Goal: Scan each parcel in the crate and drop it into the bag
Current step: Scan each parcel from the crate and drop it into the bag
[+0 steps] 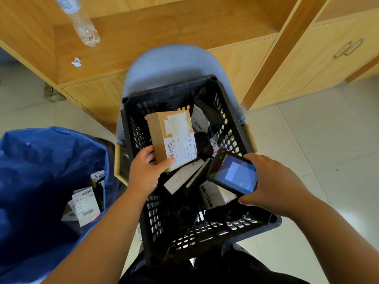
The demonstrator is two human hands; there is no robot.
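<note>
A black slatted crate (pixel 231 124) stands on a grey chair in the middle of the view, holding several parcels, some in black wrap. Over the crate my left hand (pixel 144 173) grips a brown cardboard box (pixel 164 132) by its near end, white barcode label facing up. My right hand (pixel 272 185) holds a black handheld scanner (pixel 233 174) just right of the box, screen lit and turned toward me. A blue bag (pixel 41 160) gapes open at the left, with labelled parcels (pixel 83 206) lying inside it.
The grey chair (pixel 164 62) under the crate backs onto a wooden desk (pixel 184 27) and cabinet (pixel 328 54). A clear plastic bottle (pixel 82 23) and a paper scrap (pixel 76 62) lie on the desk. Pale tiled floor (pixel 328 150) spreads to the right.
</note>
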